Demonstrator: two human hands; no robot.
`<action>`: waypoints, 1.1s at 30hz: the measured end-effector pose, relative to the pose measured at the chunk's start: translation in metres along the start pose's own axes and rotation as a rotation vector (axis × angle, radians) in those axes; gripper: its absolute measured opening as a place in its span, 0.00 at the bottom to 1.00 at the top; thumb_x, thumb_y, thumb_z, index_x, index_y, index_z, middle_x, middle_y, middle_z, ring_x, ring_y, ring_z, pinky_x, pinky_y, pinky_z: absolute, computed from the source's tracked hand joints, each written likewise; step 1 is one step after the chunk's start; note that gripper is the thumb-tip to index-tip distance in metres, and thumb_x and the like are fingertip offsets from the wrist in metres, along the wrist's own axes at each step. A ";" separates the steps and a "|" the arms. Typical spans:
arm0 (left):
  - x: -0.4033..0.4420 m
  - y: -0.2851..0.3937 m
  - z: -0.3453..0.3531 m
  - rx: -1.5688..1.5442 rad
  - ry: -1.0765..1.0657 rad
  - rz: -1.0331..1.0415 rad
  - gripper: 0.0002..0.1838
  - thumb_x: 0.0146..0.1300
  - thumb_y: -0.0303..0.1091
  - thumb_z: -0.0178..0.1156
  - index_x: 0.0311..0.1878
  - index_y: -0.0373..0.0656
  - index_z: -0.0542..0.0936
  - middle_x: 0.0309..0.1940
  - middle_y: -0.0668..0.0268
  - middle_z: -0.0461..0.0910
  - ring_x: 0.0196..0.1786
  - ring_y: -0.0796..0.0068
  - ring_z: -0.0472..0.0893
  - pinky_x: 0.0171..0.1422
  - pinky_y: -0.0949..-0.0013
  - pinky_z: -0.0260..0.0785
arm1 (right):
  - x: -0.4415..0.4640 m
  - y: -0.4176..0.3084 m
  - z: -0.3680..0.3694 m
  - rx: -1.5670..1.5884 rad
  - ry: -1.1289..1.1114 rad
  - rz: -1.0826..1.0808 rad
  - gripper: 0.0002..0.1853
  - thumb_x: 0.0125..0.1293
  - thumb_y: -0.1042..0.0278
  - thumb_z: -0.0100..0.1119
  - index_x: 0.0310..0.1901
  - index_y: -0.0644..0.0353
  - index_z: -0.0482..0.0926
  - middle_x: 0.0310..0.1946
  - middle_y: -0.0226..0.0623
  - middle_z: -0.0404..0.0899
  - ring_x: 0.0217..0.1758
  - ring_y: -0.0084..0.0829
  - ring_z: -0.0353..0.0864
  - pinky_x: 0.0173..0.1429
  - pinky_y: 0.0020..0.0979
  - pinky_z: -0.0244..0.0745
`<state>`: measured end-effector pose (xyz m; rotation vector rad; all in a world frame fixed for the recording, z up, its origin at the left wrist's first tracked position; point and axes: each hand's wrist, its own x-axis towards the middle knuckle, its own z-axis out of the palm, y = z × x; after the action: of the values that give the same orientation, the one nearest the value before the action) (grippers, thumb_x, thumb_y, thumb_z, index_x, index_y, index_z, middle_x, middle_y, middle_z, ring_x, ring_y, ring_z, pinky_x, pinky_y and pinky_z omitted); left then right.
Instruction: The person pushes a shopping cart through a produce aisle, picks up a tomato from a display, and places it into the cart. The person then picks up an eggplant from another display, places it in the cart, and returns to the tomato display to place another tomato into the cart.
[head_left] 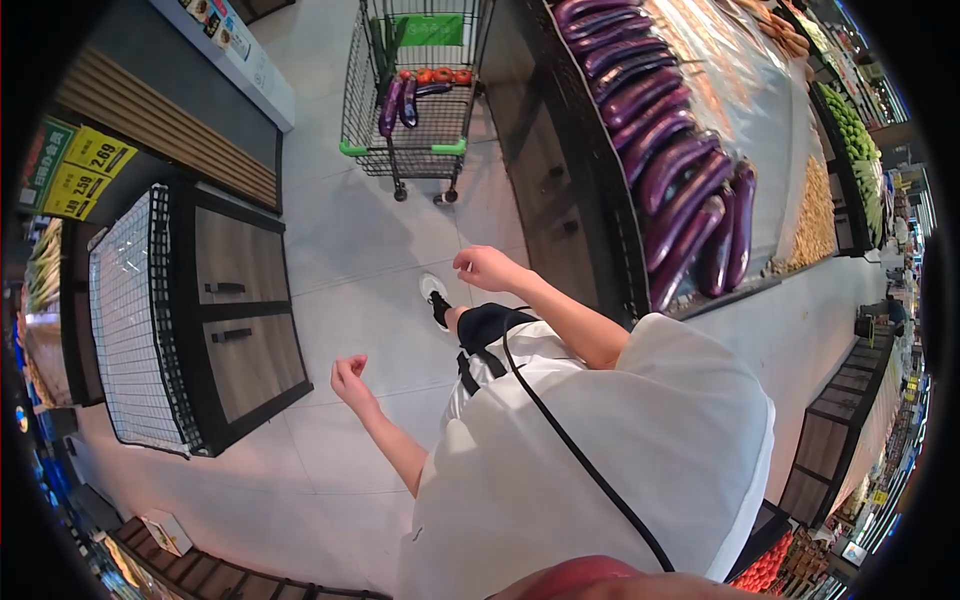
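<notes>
My left hand [353, 384] hangs in the air over the floor, its fingers loosely bent and slightly apart, holding nothing. Higher up and to the right is my right hand [490, 270], also empty, with half-curled, parted fingers. It is near the side of the produce stand [560, 200] but apart from it. Beyond both hands stands a shopping cart [355, 120], which neither hand touches. Inside it lie several red tomatoes [443, 76] in a row and a few purple eggplants [389, 107].
Several eggplants [655, 150] line the stand at right, beside plastic sheeting [745, 120]. A cabinet [240, 270] with a wire-mesh rack [130, 320] stands at left, below yellow price signs [88, 170]. Green produce [850, 135] sits farther right. Grey tiled floor [340, 260] lies between.
</notes>
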<state>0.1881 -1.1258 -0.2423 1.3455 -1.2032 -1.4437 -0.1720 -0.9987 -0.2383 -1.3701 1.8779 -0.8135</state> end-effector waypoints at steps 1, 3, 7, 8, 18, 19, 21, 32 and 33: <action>0.026 0.009 -0.005 0.011 0.014 0.009 0.16 0.77 0.37 0.50 0.33 0.39 0.75 0.31 0.63 0.81 0.36 0.74 0.81 0.49 0.70 0.75 | 0.030 0.005 -0.003 -0.035 0.047 0.032 0.13 0.65 0.67 0.63 0.48 0.62 0.83 0.43 0.45 0.84 0.45 0.43 0.85 0.52 0.41 0.80; 0.081 0.031 -0.009 0.546 -0.098 0.101 0.12 0.78 0.34 0.53 0.37 0.38 0.76 0.30 0.65 0.81 0.36 0.77 0.81 0.48 0.72 0.76 | 0.095 0.014 -0.007 -0.070 0.087 0.077 0.16 0.63 0.63 0.66 0.49 0.61 0.82 0.44 0.45 0.83 0.49 0.45 0.84 0.55 0.42 0.79; 0.166 0.070 -0.020 0.406 -0.102 0.150 0.05 0.75 0.26 0.57 0.39 0.38 0.78 0.31 0.67 0.82 0.36 0.79 0.82 0.46 0.74 0.75 | 0.228 0.009 -0.023 -0.074 0.121 0.074 0.17 0.62 0.62 0.66 0.50 0.60 0.81 0.46 0.46 0.82 0.54 0.47 0.82 0.59 0.44 0.78; 0.183 0.080 -0.024 0.414 -0.104 0.142 0.05 0.75 0.26 0.57 0.39 0.38 0.78 0.31 0.67 0.82 0.36 0.79 0.82 0.46 0.74 0.75 | 0.259 0.004 -0.026 -0.051 0.176 0.081 0.18 0.62 0.61 0.66 0.50 0.59 0.81 0.47 0.46 0.81 0.55 0.47 0.81 0.60 0.44 0.77; 0.412 0.080 0.010 0.538 -0.184 0.124 0.03 0.65 0.22 0.64 0.40 0.39 0.79 0.31 0.68 0.83 0.35 0.79 0.82 0.44 0.73 0.75 | 0.403 0.022 -0.004 -0.492 0.338 0.491 0.39 0.54 0.60 0.72 0.66 0.63 0.67 0.66 0.48 0.70 0.75 0.47 0.64 0.75 0.49 0.64; 0.437 0.100 0.029 0.590 -0.247 0.156 0.04 0.65 0.22 0.64 0.40 0.38 0.80 0.30 0.68 0.83 0.32 0.79 0.81 0.44 0.72 0.75 | 0.404 0.040 0.009 -0.560 0.181 0.624 0.43 0.54 0.57 0.73 0.69 0.60 0.64 0.69 0.45 0.68 0.77 0.44 0.61 0.78 0.52 0.58; 0.501 0.123 0.060 0.593 -0.364 0.172 0.02 0.67 0.24 0.63 0.40 0.38 0.80 0.30 0.68 0.84 0.32 0.79 0.80 0.43 0.73 0.75 | 0.402 0.045 0.020 -0.805 0.081 0.697 0.45 0.55 0.53 0.72 0.72 0.57 0.61 0.70 0.43 0.67 0.79 0.44 0.59 0.80 0.53 0.53; 0.776 0.204 0.227 0.404 -1.032 0.105 0.21 0.80 0.41 0.51 0.32 0.36 0.77 0.27 0.64 0.84 0.34 0.74 0.82 0.47 0.69 0.74 | 0.503 -0.001 -0.074 0.948 0.415 1.055 0.26 0.73 0.47 0.56 0.63 0.58 0.76 0.51 0.36 0.86 0.46 0.28 0.87 0.51 0.37 0.80; 0.794 0.210 0.245 0.362 -1.028 0.028 0.23 0.81 0.43 0.50 0.30 0.37 0.76 0.28 0.64 0.84 0.35 0.74 0.81 0.48 0.68 0.74 | 0.517 -0.004 -0.086 1.050 0.472 1.012 0.18 0.74 0.54 0.58 0.59 0.51 0.78 0.48 0.35 0.87 0.47 0.23 0.87 0.48 0.31 0.79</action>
<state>-0.1501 -1.9132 -0.2218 0.7383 -2.1920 -2.0423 -0.3571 -1.4882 -0.2630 0.4297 1.6638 -1.2826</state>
